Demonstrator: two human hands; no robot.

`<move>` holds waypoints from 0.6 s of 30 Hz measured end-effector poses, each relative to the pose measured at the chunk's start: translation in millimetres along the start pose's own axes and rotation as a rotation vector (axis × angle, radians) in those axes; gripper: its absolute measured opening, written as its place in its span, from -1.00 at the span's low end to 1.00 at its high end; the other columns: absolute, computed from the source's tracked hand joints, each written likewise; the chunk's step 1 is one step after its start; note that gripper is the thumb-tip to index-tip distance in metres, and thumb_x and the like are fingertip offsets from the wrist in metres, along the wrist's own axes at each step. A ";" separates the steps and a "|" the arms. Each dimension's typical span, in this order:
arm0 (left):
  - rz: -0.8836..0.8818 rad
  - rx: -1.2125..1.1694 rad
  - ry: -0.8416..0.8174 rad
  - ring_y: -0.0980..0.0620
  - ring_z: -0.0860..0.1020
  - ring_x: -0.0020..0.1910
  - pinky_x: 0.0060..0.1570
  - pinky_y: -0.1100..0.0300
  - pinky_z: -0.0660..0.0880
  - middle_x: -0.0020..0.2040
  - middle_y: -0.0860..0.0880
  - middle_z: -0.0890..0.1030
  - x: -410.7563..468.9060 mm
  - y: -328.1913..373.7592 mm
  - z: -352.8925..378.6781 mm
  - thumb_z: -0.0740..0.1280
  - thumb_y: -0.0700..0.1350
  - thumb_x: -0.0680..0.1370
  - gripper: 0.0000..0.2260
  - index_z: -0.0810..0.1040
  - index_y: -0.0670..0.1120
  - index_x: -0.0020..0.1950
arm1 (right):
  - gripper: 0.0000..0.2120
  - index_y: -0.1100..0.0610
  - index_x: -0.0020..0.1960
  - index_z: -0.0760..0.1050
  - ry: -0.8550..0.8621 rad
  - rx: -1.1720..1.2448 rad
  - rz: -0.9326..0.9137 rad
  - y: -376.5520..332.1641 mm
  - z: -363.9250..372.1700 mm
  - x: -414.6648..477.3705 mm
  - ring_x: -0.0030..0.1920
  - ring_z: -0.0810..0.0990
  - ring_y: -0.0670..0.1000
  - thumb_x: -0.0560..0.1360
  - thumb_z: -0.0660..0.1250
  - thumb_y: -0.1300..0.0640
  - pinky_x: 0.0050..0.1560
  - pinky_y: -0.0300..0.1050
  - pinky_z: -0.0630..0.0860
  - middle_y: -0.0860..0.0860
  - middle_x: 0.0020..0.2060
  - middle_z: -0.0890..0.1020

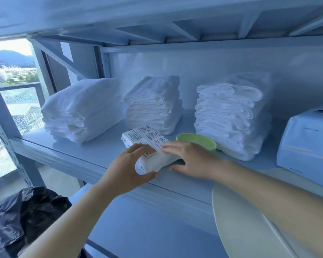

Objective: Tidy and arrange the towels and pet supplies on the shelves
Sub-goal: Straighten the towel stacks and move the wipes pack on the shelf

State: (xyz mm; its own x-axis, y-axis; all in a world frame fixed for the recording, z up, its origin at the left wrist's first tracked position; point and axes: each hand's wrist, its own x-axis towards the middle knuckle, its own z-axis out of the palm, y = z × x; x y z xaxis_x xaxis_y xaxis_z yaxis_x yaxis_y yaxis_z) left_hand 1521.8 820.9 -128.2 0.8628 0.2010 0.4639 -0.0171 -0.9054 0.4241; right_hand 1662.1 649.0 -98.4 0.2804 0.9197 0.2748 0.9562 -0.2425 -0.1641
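Note:
A white soft pack with printed labels (145, 140) lies near the front edge of the white metal shelf (67, 157). My left hand (127, 170) grips its near left end, thumb under, fingers on top. My right hand (192, 161) rests on its right end, fingers on top and thumb at the shelf. Just behind my right hand stands a green bowl (198, 141). Three stacks of folded white towels line the back: left (82, 110), middle (153, 105), right (229, 118).
A white box-shaped package (306, 144) sits at the shelf's right end. A round pale lid or plate (239, 220) shows below my right forearm. A black plastic bag (24, 218) lies at lower left. A window and shelf upright (0, 112) stand at left.

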 end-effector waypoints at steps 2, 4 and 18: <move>-0.018 -0.007 0.016 0.41 0.34 0.12 0.03 0.55 0.21 0.12 0.48 0.32 0.3 2.9 2.3 0.49 0.17 0.28 -0.46 0.46 0.21 0.23 | -0.46 0.02 0.40 0.34 0.019 -0.007 -0.003 0.0 1.5 -0.9 0.38 0.30 -0.09 0.45 0.40 0.08 0.31 -0.29 0.16 -0.10 0.41 0.35; -0.028 0.009 0.037 0.39 0.36 0.14 0.05 0.50 0.24 0.13 0.44 0.34 -0.2 3.8 4.4 0.51 0.12 0.28 -0.47 0.48 0.19 0.23 | -0.48 0.04 0.38 0.37 0.040 -0.001 -0.001 -1.1 2.9 -1.7 0.38 0.32 -0.08 0.45 0.39 0.12 0.31 -0.29 0.18 -0.09 0.39 0.37; -0.029 0.037 0.070 0.30 0.40 0.24 0.11 0.39 0.29 0.26 0.28 0.43 -9.6 7.1 7.7 0.46 0.03 0.38 -0.59 0.51 0.20 0.20 | -0.53 0.09 0.33 0.44 0.095 0.009 -0.065 -4.4 3.2 -9.3 0.33 0.37 -0.03 0.43 0.38 0.20 0.29 -0.24 0.25 -0.03 0.33 0.44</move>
State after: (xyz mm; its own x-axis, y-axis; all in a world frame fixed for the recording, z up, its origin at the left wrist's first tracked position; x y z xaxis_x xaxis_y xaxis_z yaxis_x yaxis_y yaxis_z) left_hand 1517.3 809.7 -135.7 0.8253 0.2516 0.5056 0.0267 -0.9117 0.4100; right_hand 1655.1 642.6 -103.3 0.2250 0.8998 0.3737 0.9719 -0.1802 -0.1512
